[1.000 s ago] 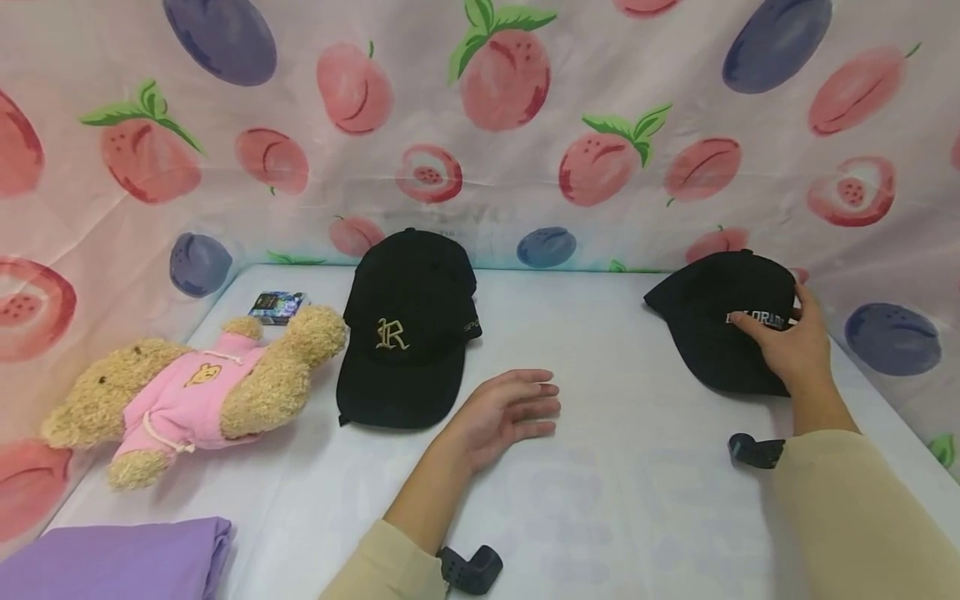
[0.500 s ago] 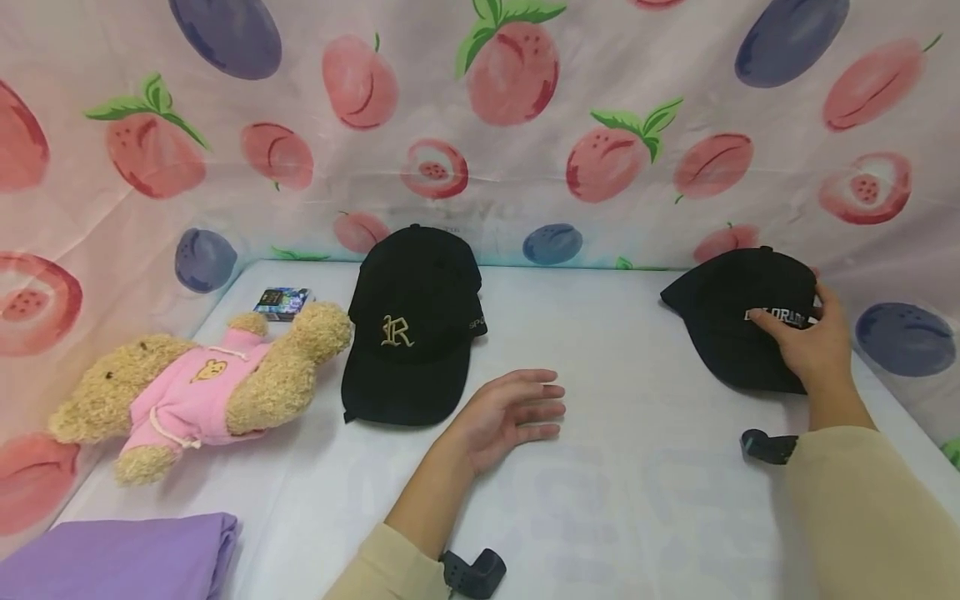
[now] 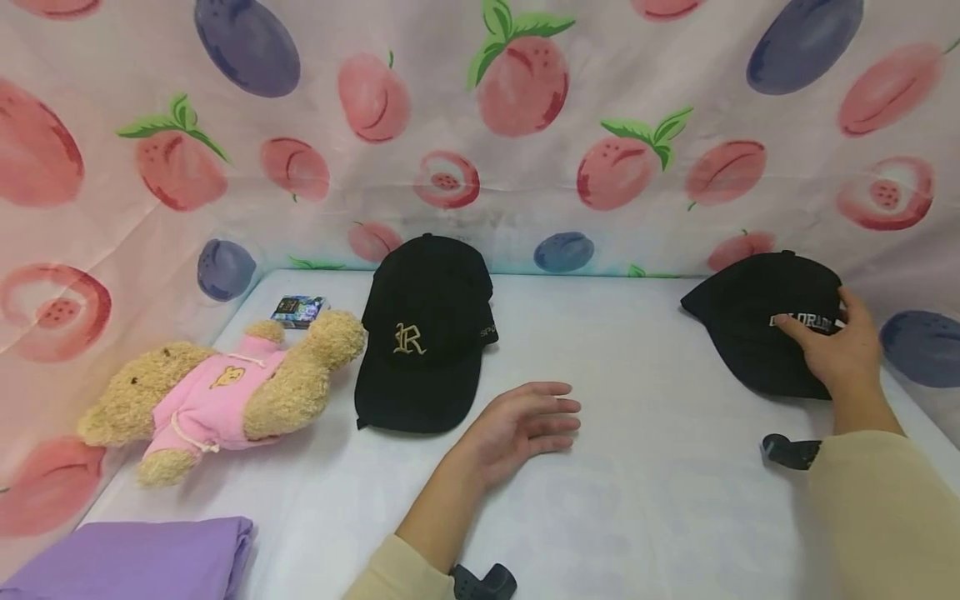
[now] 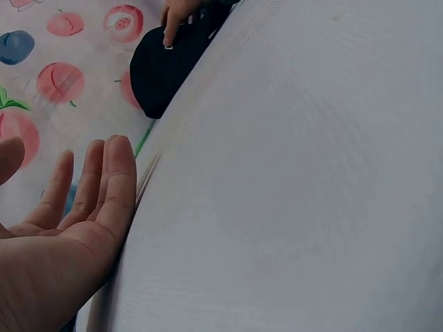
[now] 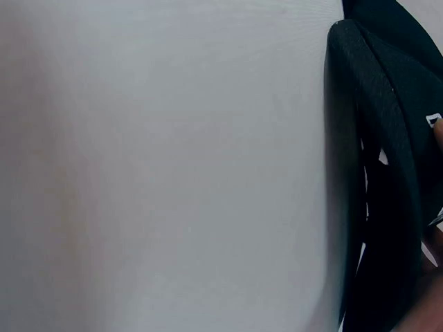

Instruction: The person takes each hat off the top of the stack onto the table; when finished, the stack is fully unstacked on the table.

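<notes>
The right hand [image 3: 843,354] lay on the black cap with white lettering [image 3: 757,333] at the far right of the white table [image 3: 645,500], its fingers [image 3: 795,332] curled over the crown and the thumb pressed against the cap's right side, so it held the cap. That cap sat close to the table's right edge and near the fruit-print curtain [image 3: 480,125] behind it. The forearm came in from the lower right in a beige sleeve [image 3: 877,517].

The left hand [image 3: 525,425] rested on its side near the middle of the table, fingers [image 4: 104,187] straight, relaxed and slightly spread, holding nothing. Just to its left lay a second black cap with a gold letter R [image 3: 423,333], brim toward the person. A teddy bear in a pink top [image 3: 217,387] lay beside that cap, one paw nearly touching it. A folded purple cloth [image 3: 135,558] sat at the near left corner. Between the two caps the table surface was bare.
</notes>
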Action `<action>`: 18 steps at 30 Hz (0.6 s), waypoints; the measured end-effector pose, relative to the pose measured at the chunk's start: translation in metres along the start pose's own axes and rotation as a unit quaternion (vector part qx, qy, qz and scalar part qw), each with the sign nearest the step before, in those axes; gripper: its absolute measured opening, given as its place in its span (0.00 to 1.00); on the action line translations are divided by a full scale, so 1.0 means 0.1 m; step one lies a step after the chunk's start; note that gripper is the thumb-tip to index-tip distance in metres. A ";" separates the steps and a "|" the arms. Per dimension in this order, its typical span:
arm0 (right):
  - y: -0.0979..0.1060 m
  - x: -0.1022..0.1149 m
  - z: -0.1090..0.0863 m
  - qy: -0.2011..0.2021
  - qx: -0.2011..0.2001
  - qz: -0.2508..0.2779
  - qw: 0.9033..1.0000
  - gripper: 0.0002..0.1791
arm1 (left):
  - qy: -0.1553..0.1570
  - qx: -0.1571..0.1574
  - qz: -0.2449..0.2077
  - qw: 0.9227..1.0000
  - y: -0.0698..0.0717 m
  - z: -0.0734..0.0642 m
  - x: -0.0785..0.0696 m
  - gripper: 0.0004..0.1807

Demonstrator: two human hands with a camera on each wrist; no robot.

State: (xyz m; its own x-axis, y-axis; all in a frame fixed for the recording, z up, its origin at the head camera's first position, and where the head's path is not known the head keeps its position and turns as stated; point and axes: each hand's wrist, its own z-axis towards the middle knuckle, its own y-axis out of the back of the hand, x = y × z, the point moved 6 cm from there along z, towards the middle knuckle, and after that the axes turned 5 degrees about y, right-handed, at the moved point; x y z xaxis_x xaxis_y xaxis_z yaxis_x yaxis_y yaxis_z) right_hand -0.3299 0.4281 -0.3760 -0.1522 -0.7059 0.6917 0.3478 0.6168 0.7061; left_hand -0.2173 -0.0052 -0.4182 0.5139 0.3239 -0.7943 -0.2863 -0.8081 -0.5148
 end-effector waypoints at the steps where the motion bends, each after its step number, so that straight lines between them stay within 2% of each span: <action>1: 0.01 0.01 0.00 0.002 -0.001 -0.003 1.000 0.53 | 0.000 0.001 0.001 1.000 -0.01 0.00 0.00 0.24; 10: 0.01 0.08 0.05 0.008 -0.003 -0.035 0.999 0.49 | -0.001 -0.010 -0.007 1.000 0.00 -0.01 0.04 0.22; 18: 0.04 0.07 0.10 0.003 -0.002 -0.064 0.998 0.49 | -0.001 -0.005 -0.013 1.000 0.02 -0.04 0.05 0.23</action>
State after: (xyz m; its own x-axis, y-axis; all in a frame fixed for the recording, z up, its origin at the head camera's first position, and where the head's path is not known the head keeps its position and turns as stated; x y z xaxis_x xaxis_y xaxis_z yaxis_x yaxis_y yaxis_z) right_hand -0.3392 0.4290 -0.3668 -0.1905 -0.7802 0.5958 0.3296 0.5208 0.7875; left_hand -0.2123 -0.0069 -0.4215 0.5200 0.3459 -0.7810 -0.2642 -0.8044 -0.5321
